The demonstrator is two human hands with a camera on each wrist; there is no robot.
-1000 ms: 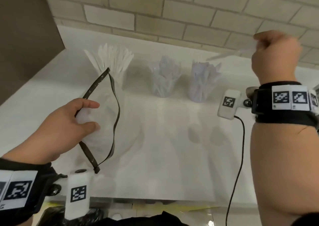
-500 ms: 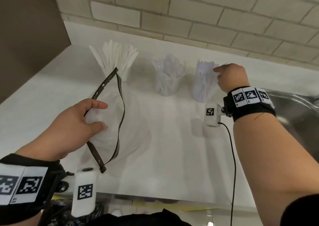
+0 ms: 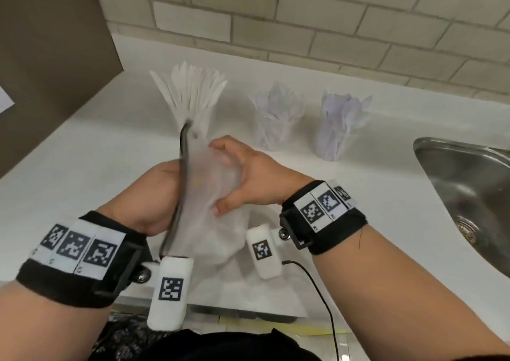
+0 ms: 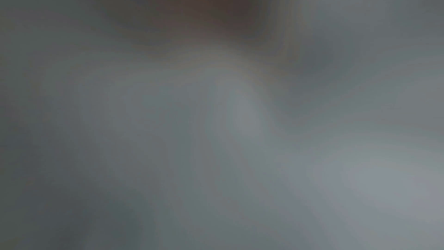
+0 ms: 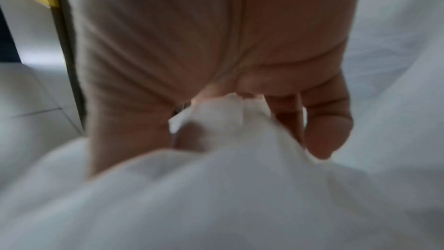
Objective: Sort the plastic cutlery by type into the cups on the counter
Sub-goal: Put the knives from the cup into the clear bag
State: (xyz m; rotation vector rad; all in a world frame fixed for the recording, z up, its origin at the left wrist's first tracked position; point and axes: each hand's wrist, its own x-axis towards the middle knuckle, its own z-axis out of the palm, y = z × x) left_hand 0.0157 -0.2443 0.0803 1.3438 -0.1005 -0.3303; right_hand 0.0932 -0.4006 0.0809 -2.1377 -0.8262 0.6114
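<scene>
I hold a translucent white bag with a dark zip strip upright over the counter. My left hand grips its strip edge, the fingers hidden behind the plastic. My right hand clutches the other side, thumb and fingers curled into it. In the right wrist view the right hand bunches the bag in its palm. Three clear cups stand at the back: one of white knives, a middle cup and a right cup of cutlery. The left wrist view is a grey blur.
A steel sink opens at the right edge of the white counter. A brown cabinet side rises at the left, and a tiled wall runs behind the cups. A black cable hangs from my right wrist.
My right hand left the right cup and came back to grasp the bag. The bag's mouth, held open before, is now pressed narrow between both hands, and the view has moved closer.
</scene>
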